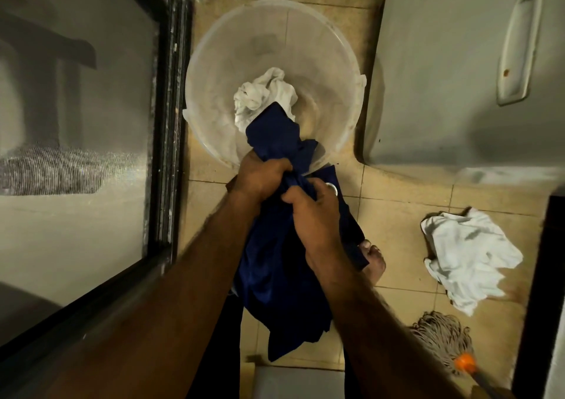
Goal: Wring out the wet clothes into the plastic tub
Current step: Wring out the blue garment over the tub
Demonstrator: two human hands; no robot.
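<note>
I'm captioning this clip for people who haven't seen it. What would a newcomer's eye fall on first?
First, the dark blue garment at the centre, gripped by the left hand and the right hand, its upper end reaching over the clear plastic tub. Next, the crumpled white cloth inside that tub. At the right, a second white cloth lies on the tiled floor, a mop head near it.

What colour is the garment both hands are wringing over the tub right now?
Dark navy blue garment, plain, gripped by left hand and right hand; head view.
</note>
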